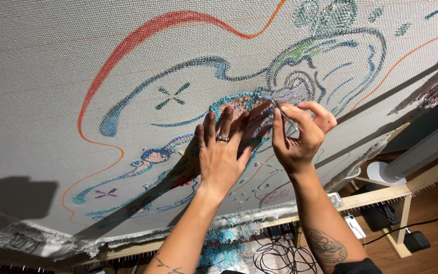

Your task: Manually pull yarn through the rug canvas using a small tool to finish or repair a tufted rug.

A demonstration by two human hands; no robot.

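A large white woven cloth (41,76) is stretched on a wooden frame (381,193) and fills most of the view. Tufted lines in red, orange, blue, teal and green run across it. My left hand (221,152), with rings on two fingers, lies flat against the cloth over a pinkish tufted patch (239,109). My right hand (300,134) pinches a thin metal tool (283,112), whose tip touches the cloth at the patch's right edge.
The cloth's frayed lower edge (51,243) hangs over the frame's bottom bar. Black cables (280,253) and a power strip lie on the floor below. A white appliance (422,149) and a wooden leg (404,213) stand at the right.
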